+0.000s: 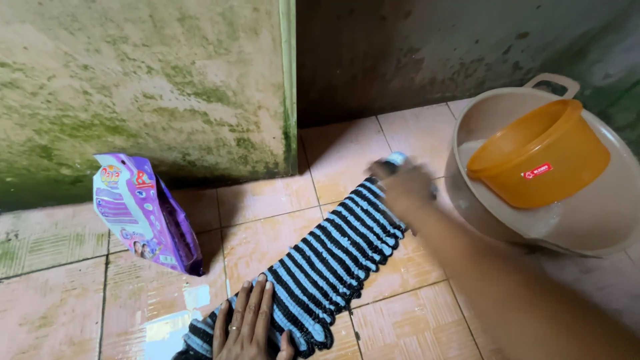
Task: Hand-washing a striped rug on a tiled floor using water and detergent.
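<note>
A striped cloth (320,267), black and pale blue, lies stretched out on the wet tiled floor (407,313), running from the bottom edge of the view up toward the basin. The left hand (248,327) presses flat on its near end, fingers (257,303) spread apart and laid straight on the fabric, pinning it down rather than gripping it. The right hand (405,183) is at the far end of the cloth and is blurred; it seems to be wrapped around a small brush (395,160) with a pale blue top, though how tightly the fingers are wrapped cannot be made out.

The step in hand looks like scrubbing the cloth along its length, one hand holding, the other working. A next stroke would call for steady downward pressure from the left palm so the fabric does not bunch or slide on the slick tiles (they look wet and glossy), and for the stroke to run along the cloth.

Just beside the right hand sits a beige basin (587,227) with an orange tub (540,157) tilted inside it. A purple detergent pouch (143,213) stands upright near the mossy wall (133,80), well apart from the cloth.
</note>
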